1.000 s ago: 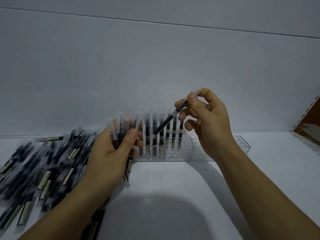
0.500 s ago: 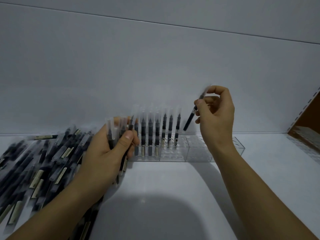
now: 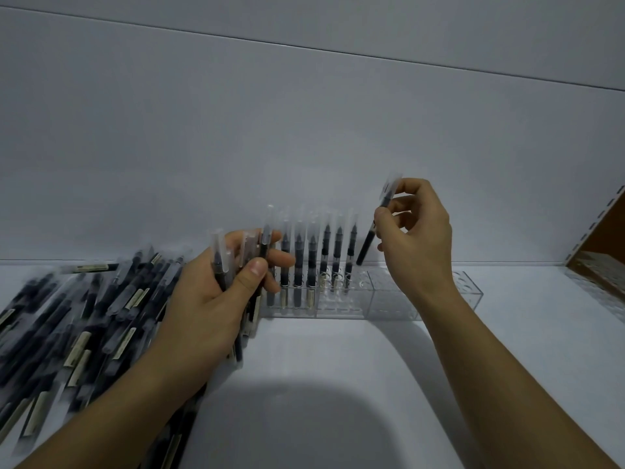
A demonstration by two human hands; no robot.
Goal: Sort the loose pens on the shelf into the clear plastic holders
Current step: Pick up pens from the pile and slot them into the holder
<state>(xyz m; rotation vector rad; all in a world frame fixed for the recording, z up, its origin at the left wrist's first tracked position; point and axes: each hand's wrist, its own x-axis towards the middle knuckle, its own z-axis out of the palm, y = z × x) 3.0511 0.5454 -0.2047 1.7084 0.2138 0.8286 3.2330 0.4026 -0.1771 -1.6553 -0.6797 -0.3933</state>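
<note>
A: As the head view shows it, what's in the right hand (image 3: 414, 231)?
B: One pen (image 3: 367, 245), pinched between the thumb and index fingertips (image 3: 402, 188). The other fingers curl loosely behind it. The pen is tilted: clear cap end above the fingertips, dark barrel running down-left below the thumb.
A: Lower end vs. the holder?
B: It hangs just above the clear holder (image 3: 341, 311), just right of the last pen in the row of standing pens (image 3: 324, 258). It looks clear of both, though blur makes that hard to confirm.
A: Left hand (image 3: 216, 299)?
B: Fingers wrapped round a bundle of pens (image 3: 218, 265), thumb pressed across the front. Caps stick up past the fingers and barrels run out below the palm. The fingertips sit in front of the holder's left end.
A: Rest of the stock?
B: A pile of loose pens (image 3: 101, 309) lies flat on the white shelf (image 3: 338, 367), outboard of the left hand's knuckles. A second clear holder (image 3: 389, 299) sits under the right wrist, butted against the first. A third clear piece (image 3: 605, 296) sits well beyond the right hand's little finger, too blurred to detail.
</note>
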